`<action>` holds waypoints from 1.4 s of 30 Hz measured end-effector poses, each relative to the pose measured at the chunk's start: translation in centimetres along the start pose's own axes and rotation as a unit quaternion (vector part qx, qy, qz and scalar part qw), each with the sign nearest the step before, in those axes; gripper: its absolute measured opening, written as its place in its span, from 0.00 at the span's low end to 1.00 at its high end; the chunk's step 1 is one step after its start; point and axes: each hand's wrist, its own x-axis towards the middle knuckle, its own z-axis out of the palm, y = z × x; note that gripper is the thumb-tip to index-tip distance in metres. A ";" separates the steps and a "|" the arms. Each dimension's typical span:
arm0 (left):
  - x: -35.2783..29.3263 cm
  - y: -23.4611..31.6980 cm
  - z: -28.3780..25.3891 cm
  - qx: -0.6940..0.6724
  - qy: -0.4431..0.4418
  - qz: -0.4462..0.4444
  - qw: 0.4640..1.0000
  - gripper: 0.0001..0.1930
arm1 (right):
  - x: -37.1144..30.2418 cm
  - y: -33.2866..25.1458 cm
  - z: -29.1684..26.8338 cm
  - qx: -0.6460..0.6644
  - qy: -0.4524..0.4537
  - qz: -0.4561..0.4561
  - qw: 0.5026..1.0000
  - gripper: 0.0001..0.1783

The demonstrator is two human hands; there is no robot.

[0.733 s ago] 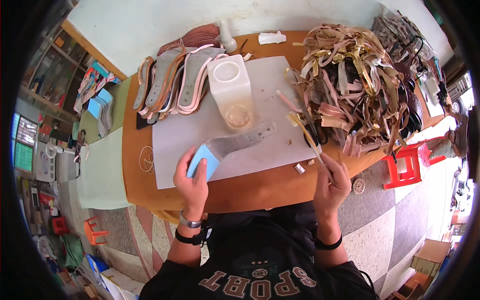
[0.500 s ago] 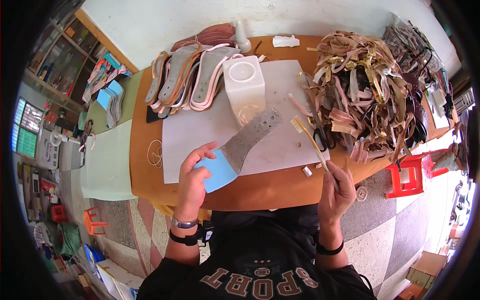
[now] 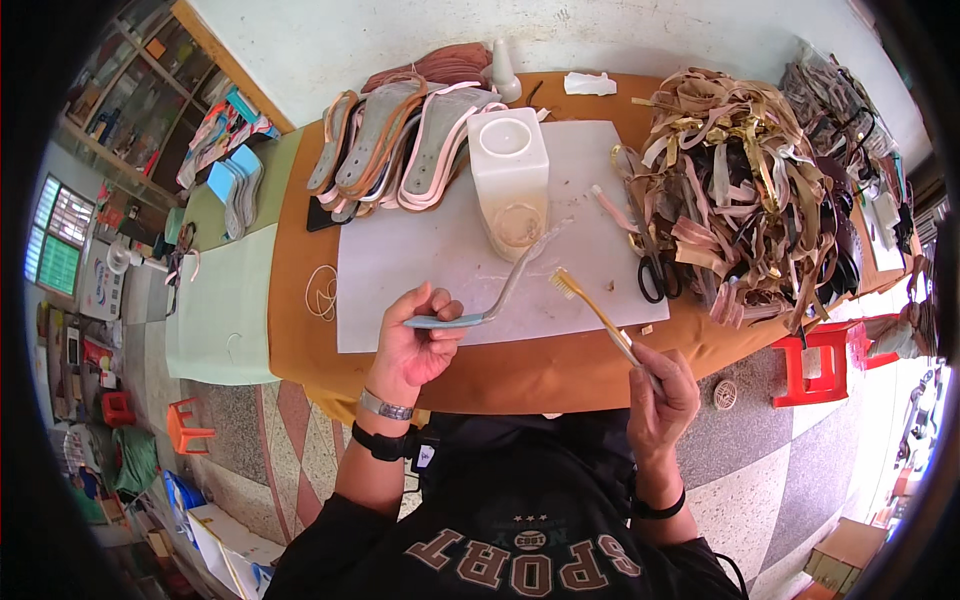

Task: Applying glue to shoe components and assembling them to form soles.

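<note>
My left hand (image 3: 412, 345) pinches a grey, curved shoe insole (image 3: 508, 288) by its blue end. It is turned nearly edge-on, its grey end rising to the right in front of the white plastic container (image 3: 510, 170). In my right hand (image 3: 664, 395) is a toothbrush (image 3: 602, 318), gripped by its handle. Its yellowish bristle head points up and left, close to the insole's grey part; whether they touch I cannot tell. The container stands upright on a pale sheet (image 3: 400, 270), with a brownish opening or patch low on its front.
Grey insoles with pink and brown edging (image 3: 375, 140) lie stacked at the back left. A large heap of leather strips (image 3: 740, 190) covers the right side, black-handled scissors (image 3: 657, 280) beside it. More blue-ended insoles (image 3: 238, 195) rest on the green side table. A red stool (image 3: 815, 365) stands at right.
My left hand has tilted the insole from showing its flat face to nearly edge-on. My right hand has brought the toothbrush left and slightly down, nearer the insole. The whole view has shifted a little.
</note>
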 end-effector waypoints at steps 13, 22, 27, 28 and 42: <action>1.3 -0.4 -1.4 -0.019 -0.128 -0.037 0.991 0.36 | 0.1 0.0 0.9 0.008 -0.022 0.004 1.000 0.12; 1.9 0.1 -3.3 -0.070 0.000 -0.019 0.997 0.35 | 0.0 0.2 1.3 0.006 -0.056 0.024 0.998 0.15; 2.3 0.2 -2.9 -0.087 0.033 -0.022 0.995 0.37 | 0.4 0.4 2.2 0.004 -0.061 0.026 0.998 0.15; 2.4 0.1 -2.9 -0.083 0.037 -0.017 0.996 0.37 | 0.5 0.6 2.4 0.013 -0.066 0.031 0.997 0.15; 2.5 0.0 -2.9 -0.086 0.050 -0.019 0.995 0.37 | 0.7 2.9 4.4 0.001 -0.046 0.037 0.998 0.14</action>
